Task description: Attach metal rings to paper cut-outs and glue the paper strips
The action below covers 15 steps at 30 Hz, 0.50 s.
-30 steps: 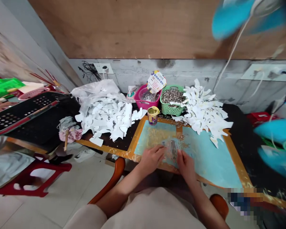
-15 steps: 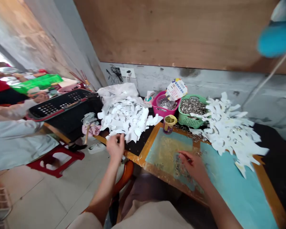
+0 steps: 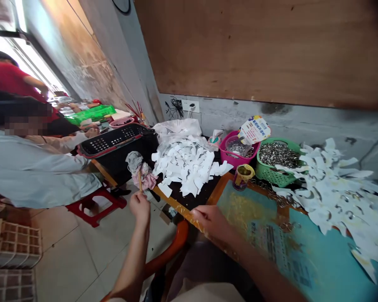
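my left hand (image 3: 139,208) is clenched around the lower end of a wooden handle (image 3: 140,181), which stands upright just above my fist, with a bundle of grey and pink cloth (image 3: 140,170) at its top. my right hand (image 3: 210,221) lies palm down, slightly blurred, its fingers (image 3: 199,214) stretched out and released, holding nothing, at the orange edge of a blue-topped board (image 3: 321,256). on the board are a printed sheet (image 3: 271,247) and loose metal rings (image 3: 286,226). just beyond are a yellow cup (image 3: 243,176), a green basket of metal rings (image 3: 275,154), a pink basket (image 3: 236,150) and piles of white cut paper (image 3: 185,167). further left, a co-worker in a pale coat (image 3: 28,167) leans by a black crate (image 3: 116,142).
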Each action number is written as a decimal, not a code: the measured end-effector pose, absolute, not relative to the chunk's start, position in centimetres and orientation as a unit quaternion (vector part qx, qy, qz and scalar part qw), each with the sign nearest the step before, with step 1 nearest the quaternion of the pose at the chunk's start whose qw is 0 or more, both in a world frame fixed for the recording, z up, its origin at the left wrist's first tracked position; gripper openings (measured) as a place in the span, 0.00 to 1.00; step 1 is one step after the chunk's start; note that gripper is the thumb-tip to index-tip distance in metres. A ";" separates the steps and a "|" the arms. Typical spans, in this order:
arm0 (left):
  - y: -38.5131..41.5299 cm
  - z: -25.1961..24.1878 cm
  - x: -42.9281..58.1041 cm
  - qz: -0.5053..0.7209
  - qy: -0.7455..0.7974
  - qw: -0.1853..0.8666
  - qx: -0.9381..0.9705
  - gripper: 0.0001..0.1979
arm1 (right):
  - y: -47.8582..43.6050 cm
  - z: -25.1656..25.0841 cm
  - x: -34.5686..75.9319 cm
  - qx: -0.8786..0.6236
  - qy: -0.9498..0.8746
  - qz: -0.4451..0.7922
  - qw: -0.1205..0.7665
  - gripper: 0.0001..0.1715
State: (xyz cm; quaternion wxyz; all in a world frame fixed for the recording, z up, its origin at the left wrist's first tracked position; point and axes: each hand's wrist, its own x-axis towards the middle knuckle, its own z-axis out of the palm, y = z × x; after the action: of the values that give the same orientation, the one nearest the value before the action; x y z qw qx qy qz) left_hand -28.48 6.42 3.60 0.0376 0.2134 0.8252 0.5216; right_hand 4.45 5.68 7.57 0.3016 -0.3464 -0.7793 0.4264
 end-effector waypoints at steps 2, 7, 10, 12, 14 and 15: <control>4.5 2.4 -24.8 0.569 0.792 0.017 0.221 0.12 | 5.7 7.9 1.4 -0.307 -0.793 0.441 0.288 0.24; -0.9 1.7 -16.1 0.673 0.675 0.000 0.301 0.15 | 5.6 8.7 -5.3 -0.224 -0.774 0.504 0.310 0.16; -3.3 2.0 -13.5 0.672 0.634 0.046 0.380 0.16 | 6.2 9.4 -6.4 -0.254 -0.721 0.537 0.357 0.10; -4.0 2.2 -12.6 0.628 0.608 0.068 0.482 0.14 | 6.4 10.0 -5.8 -0.249 -0.666 0.585 0.390 0.08; -3.8 2.0 -11.8 0.569 0.576 0.070 0.583 0.13 | 5.9 10.6 -4.5 -0.222 -0.633 0.624 0.401 0.11; -3.5 1.7 -11.4 0.554 0.561 0.072 0.611 0.13 | 5.4 10.8 -3.9 -0.218 -0.635 0.622 0.403 0.13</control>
State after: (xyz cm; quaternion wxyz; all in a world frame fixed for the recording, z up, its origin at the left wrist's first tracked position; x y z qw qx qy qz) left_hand -11.37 -3.45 1.73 0.0718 0.6109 0.5612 0.5538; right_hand -3.95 5.38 10.79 0.4027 -0.2178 -0.6352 0.6221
